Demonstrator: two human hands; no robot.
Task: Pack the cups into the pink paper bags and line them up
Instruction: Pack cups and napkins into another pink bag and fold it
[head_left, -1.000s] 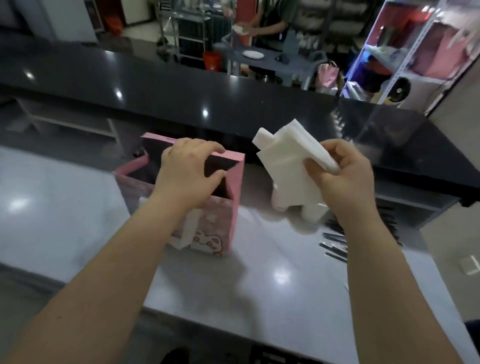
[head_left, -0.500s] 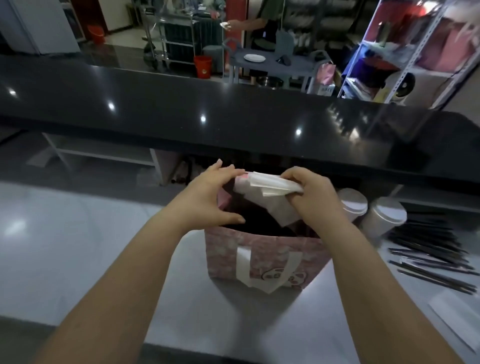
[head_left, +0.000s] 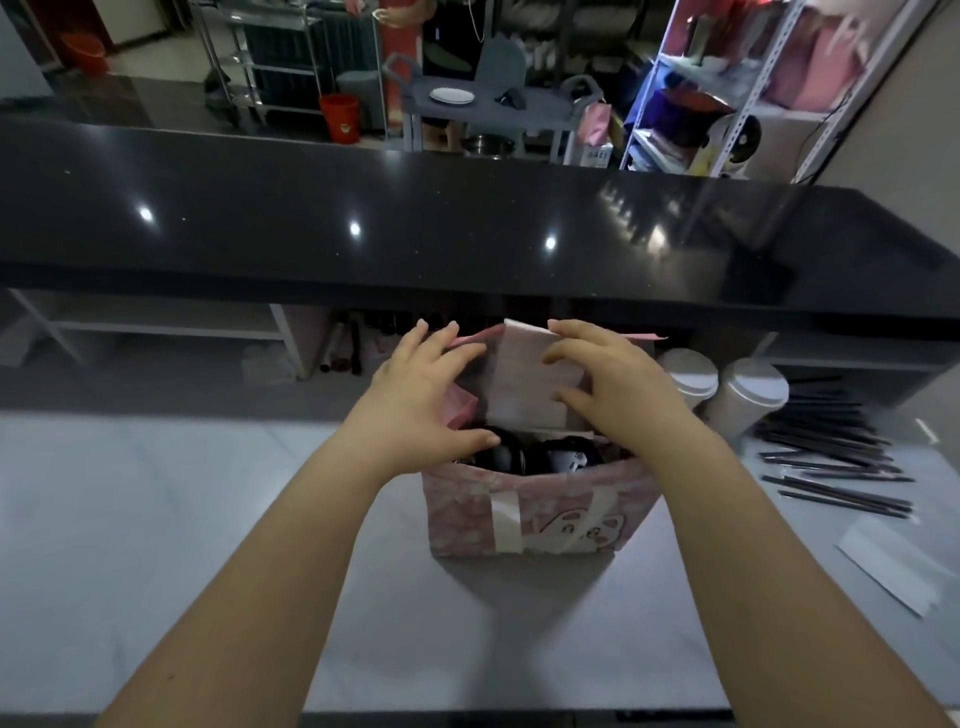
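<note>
Head view: my left grip (head_left: 421, 405) and right grip (head_left: 618, 395) at the pink bag (head_left: 519, 514).
Both wide, holding nothing; the right rests on its white insert (head_left: 524, 384).

Pink paper bag (head_left: 467, 514): cartoon animal print, no lettering that can be read
Carton (head_left: 596, 154) in the background: dark marks, too small to read

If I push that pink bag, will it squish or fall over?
It would probably squish a bit: the pink bag is thin paper, and its side folds inward by the left hand. It likely won't tip easily, since it stands upright on a wide flat bottom. It may slide on the smooth counter.
</note>
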